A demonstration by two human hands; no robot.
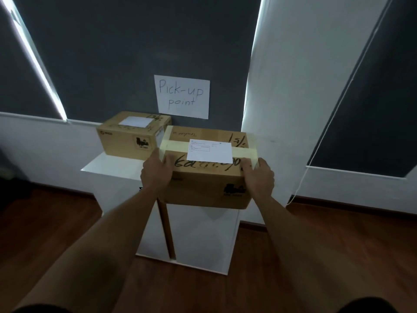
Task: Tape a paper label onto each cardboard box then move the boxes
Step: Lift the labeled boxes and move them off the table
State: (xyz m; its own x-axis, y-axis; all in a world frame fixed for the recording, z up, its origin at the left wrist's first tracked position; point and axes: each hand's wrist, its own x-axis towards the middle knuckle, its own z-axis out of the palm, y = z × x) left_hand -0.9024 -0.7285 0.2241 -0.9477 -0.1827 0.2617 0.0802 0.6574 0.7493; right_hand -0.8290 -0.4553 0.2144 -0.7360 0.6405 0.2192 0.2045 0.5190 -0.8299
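I'm in the move step: both labels look taped already. My left hand (pixel 155 175) and right hand (pixel 259 175) grip the near brown cardboard box (pixel 203 184) by its two ends, fingers curled over the top edges. Its white paper label (pixel 209 151) sits under a cream tape strip (pixel 173 146). It hangs over the right, near part of the white pedestal (pixel 108 170). Second labelled cardboard box (pixel 130 136) sits far left on it, below the handwritten pick-up sign (pixel 182 97). Next, I reckon: lower it flat beside box 2 w/o bumping it, then let go.
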